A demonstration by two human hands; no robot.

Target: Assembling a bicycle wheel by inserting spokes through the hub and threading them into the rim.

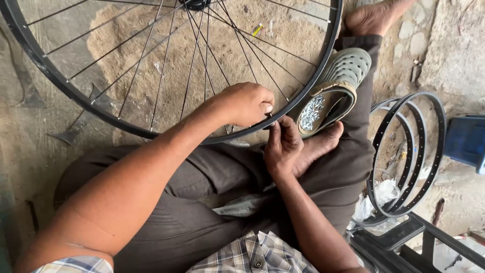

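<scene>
A black bicycle wheel rim (35, 53) with thin steel spokes (161, 65) stands in front of my crossed legs. My left hand (246, 103) reaches through the spokes and grips the rim's lower edge. Just below the rim, my right hand (281, 146) pinches something small against it; the item itself is too small to tell. A grey-green sandal (348, 68) lies upturned on my leg beside the rim, and a heap of small silver metal pieces (311, 112) fills its sole.
Bare black rims (427, 167) lean stacked at the right, over crumpled plastic. A blue container (467, 141) sits at the far right. A black metal frame (419, 237) crosses the lower right corner. Dusty stone ground lies under the wheel.
</scene>
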